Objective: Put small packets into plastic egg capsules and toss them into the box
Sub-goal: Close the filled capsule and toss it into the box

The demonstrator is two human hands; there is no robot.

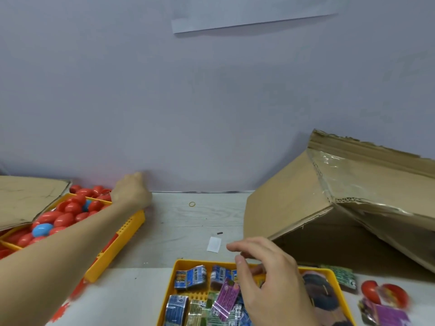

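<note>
A yellow tray at the left holds several red egg capsules and a blue one. My left hand reaches over that tray's far right corner, back toward me, its fingers hidden. A second yellow tray at the bottom centre holds several small packets, blue, purple and green. My right hand hovers over these packets with relaxed, spread fingers and nothing in it. The cardboard box lies tilted at the right, its dark opening facing me.
Two red capsule halves and loose packets lie right of the packet tray. A rubber band, a white paper scrap and a small dark piece sit on the table. A cardboard flap covers the far left.
</note>
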